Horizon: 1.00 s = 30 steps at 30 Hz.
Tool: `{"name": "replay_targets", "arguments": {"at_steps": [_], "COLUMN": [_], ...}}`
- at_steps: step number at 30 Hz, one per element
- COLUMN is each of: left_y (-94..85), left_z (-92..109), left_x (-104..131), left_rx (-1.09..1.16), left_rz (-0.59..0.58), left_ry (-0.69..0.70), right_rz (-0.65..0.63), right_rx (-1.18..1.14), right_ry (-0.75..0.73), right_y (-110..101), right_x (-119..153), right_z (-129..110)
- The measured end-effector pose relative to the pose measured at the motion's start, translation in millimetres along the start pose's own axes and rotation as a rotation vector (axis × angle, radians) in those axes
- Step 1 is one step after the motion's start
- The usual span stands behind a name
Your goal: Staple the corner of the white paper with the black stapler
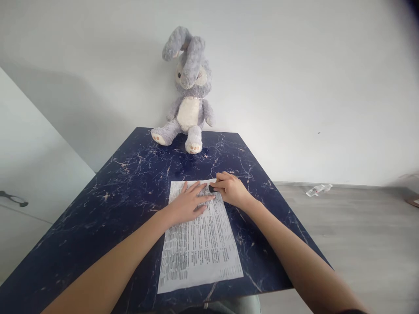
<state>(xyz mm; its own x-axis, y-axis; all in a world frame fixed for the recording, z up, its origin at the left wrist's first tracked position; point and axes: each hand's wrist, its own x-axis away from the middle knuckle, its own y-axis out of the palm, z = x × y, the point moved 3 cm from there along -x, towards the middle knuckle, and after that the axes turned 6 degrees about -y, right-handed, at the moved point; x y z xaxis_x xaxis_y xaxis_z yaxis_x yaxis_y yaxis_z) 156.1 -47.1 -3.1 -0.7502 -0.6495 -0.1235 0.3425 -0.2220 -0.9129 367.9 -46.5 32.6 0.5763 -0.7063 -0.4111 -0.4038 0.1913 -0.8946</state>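
A sheet of paper (212,244), covered with printed rows and grey marks along its left side, lies flat on the dark blue marbled table (131,192). My left hand (189,204) rests flat across its upper part with the fingers spread. Beside those fingertips, at the sheet's upper right edge, my right hand (231,188) is closed with the fingers bent. A small black object (211,188) pokes out from its pinch, close against the paper. Most of that object is hidden by the fingers, so its kind is unclear.
A grey plush rabbit (189,111) sits at the table's far end against the white wall. On the floor to the right lies a clear plastic item (319,190). White furniture with a dark handle (13,199) stands at the left.
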Motion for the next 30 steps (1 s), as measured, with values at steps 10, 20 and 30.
{"name": "replay_targets", "arguments": {"at_steps": [10,20,30], "left_y": [-1.9,-51.4,-44.6], "left_z": [-4.0,-10.7,-17.1], "left_x": [1.0,12.4,8.3], "left_rx": [0.023,0.019,0.045], "left_rz": [-0.029,0.861,0.828], "left_ry": [-0.020,-0.195,-0.212], "right_rz": [0.051,0.253,0.151], "right_rx": [0.042,-0.285,-0.289], "right_ry": [0.286,0.268,0.329], "right_y": [-36.0,6.0,-6.7], "right_x": [30.0,-21.6,47.1], "right_z": [28.8,-44.7,-20.2]}}
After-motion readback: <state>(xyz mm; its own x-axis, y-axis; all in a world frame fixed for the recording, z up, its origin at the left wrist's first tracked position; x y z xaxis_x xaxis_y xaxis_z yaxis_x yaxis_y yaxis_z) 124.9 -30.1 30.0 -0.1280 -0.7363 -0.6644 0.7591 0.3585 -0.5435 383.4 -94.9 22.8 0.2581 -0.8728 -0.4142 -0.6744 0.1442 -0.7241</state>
